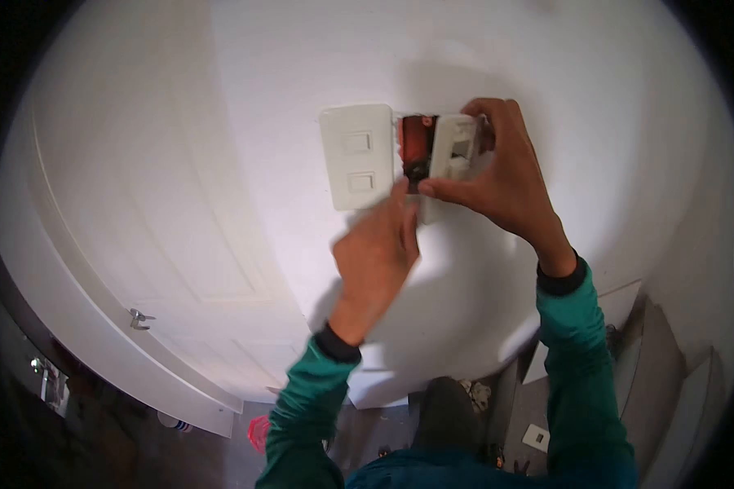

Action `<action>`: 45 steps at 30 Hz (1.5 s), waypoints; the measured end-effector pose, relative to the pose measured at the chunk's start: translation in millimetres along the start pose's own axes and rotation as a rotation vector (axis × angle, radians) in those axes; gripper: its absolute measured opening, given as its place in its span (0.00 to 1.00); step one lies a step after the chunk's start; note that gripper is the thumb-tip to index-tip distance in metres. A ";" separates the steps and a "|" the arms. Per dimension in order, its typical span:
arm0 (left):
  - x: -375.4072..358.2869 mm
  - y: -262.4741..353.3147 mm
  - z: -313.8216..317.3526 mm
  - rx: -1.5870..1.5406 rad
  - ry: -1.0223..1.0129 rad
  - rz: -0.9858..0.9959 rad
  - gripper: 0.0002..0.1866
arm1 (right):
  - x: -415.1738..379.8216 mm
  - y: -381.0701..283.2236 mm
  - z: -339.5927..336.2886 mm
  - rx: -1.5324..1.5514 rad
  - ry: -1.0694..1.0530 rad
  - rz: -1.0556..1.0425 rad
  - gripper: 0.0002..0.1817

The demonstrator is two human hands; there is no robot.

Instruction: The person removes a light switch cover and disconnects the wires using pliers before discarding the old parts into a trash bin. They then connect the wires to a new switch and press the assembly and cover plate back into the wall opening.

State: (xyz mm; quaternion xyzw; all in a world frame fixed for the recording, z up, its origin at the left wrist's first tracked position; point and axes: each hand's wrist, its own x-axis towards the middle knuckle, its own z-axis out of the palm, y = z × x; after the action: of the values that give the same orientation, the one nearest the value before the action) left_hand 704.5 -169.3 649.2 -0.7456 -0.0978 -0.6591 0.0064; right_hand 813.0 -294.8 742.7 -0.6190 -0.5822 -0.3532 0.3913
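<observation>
My right hand (506, 171) grips a white switch mounting frame (448, 151) by its edges, with the thumb at the lower left corner and fingers round the top right. The frame is tilted out from the wall, beside an orange-red recessed wall box (417, 140) with dark wiring at its lower part. Below the box, my left hand (375, 253) points its index finger up at the box's lower edge; the other fingers are partly curled, and I see nothing held in them. A white two-switch plate (357, 159) is mounted just left of the box.
On the left is a white door (139, 204) with a metal lever handle (140, 319). Stair steps (648, 367) rise at the right, and a loose white cover plate (537, 438) lies low there. A red item (258, 432) rests on the floor.
</observation>
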 end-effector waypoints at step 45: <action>84.9 -15.1 -39.6 0.284 -0.385 0.320 0.59 | 3.5 24.1 9.5 -0.185 0.065 -0.344 0.53</action>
State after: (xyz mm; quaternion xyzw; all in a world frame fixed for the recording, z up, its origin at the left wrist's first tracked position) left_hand 672.8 -148.3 736.2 -0.8547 -0.0694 -0.4757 0.1960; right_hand 837.2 -285.1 739.9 -0.5318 -0.6318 -0.4866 0.2851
